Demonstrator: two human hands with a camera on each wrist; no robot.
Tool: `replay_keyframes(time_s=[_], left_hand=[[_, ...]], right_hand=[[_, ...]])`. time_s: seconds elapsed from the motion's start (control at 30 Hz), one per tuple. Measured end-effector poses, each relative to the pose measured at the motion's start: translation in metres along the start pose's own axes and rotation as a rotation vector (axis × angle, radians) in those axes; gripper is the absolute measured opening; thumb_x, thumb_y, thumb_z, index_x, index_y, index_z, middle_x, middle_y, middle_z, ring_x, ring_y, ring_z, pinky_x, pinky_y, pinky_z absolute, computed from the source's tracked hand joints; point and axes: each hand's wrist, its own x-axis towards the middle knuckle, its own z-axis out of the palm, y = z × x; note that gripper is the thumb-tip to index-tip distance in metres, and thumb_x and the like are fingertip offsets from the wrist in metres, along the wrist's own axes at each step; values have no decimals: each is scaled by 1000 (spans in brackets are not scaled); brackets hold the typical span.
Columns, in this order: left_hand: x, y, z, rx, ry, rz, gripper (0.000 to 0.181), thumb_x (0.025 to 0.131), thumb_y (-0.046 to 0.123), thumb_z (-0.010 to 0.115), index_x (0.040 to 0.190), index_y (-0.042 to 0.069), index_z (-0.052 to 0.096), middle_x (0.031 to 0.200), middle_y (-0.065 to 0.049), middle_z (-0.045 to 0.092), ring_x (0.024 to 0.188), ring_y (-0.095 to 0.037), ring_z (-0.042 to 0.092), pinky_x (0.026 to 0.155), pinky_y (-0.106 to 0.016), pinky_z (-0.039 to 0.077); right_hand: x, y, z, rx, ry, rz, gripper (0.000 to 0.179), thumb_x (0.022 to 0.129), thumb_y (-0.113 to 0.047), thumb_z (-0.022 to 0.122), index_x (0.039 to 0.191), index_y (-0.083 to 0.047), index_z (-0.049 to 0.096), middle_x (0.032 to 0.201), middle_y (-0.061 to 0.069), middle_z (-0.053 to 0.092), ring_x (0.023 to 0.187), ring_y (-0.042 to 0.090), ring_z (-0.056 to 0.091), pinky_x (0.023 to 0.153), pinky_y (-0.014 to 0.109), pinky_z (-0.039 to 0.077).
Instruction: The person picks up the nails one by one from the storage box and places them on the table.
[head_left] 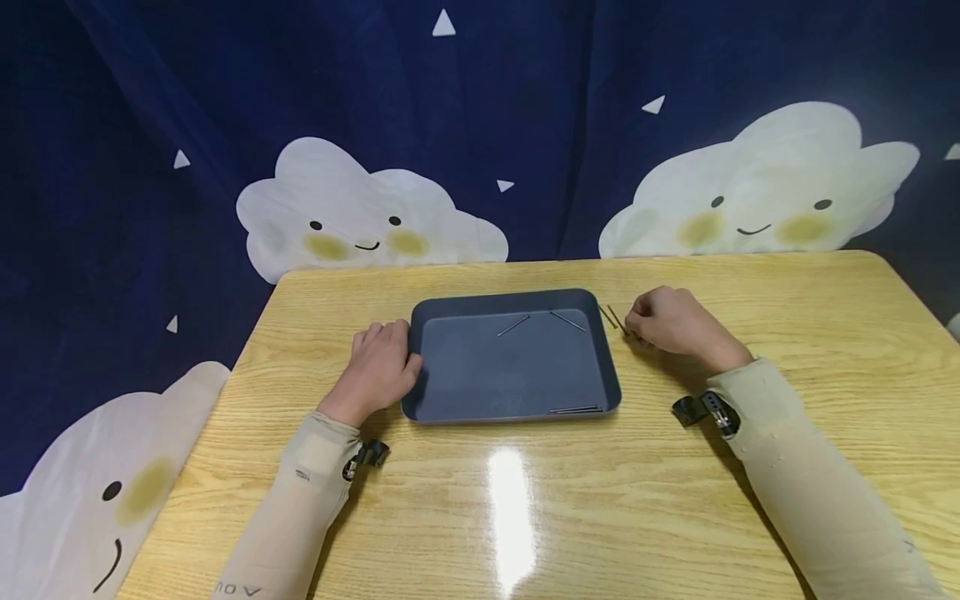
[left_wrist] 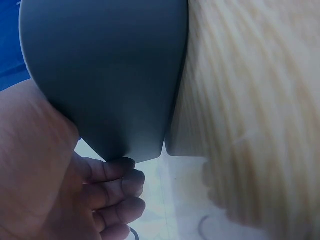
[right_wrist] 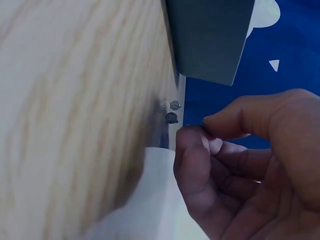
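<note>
A shallow dark grey tray (head_left: 510,367) lies on the wooden table. My left hand (head_left: 378,362) grips its left end, thumb at the rim and fingers along the outer wall; the left wrist view has the curled fingers (left_wrist: 120,190) by the tray's wall (left_wrist: 105,75). Off the tray's right side, two thin dark nails (head_left: 613,317) lie side by side. Close beside them is my right hand (head_left: 667,325), fingers loosely bent. In the right wrist view the round nail heads (right_wrist: 173,112) are just apart from the thumb and forefinger, with nothing visible between them.
Inside the tray, two separate nails (head_left: 514,325) lie toward the back and a few more nails (head_left: 576,409) along the front wall. A dark blue curtain (head_left: 540,108) with cloud faces hangs behind the table (head_left: 600,517).
</note>
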Motion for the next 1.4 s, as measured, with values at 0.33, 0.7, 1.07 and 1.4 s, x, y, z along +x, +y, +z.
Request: replay_keyframes(time_s=[0.33, 0.7, 1.07, 1.4], left_hand=[[-1, 0, 0, -10, -3, -2, 24, 102, 25, 51, 111, 4, 52, 99, -13, 60, 93, -33, 46, 100, -54, 35], [-1, 1, 0, -14, -8, -5, 24, 102, 25, 51, 112, 4, 53, 101, -13, 60, 94, -33, 46, 99, -53, 35], [-1, 1, 0, -9, 1, 1, 22, 102, 25, 51, 110, 4, 52, 100, -13, 60, 93, -33, 46, 99, -54, 35], [-2, 1, 0, -4, 2, 4, 24, 102, 25, 51, 112, 3, 52, 102, -14, 61, 95, -34, 47, 99, -54, 35]], right_hand=[[-5, -4, -6, 4, 27, -12, 25, 98, -22, 54, 87, -10, 74, 68, 1, 68, 64, 17, 57, 67, 31, 42], [-11, -15, -9, -4, 69, -38, 27, 98, -21, 51, 88, -8, 74, 69, 2, 70, 62, 17, 59, 63, 31, 44], [-19, -31, -12, -48, 150, -145, 20, 95, -18, 55, 79, -15, 66, 64, -6, 54, 61, 14, 49, 65, 31, 38], [-26, -46, -12, -62, 141, -206, 13, 94, -17, 61, 92, -12, 72, 80, -1, 70, 72, 14, 57, 70, 31, 43]])
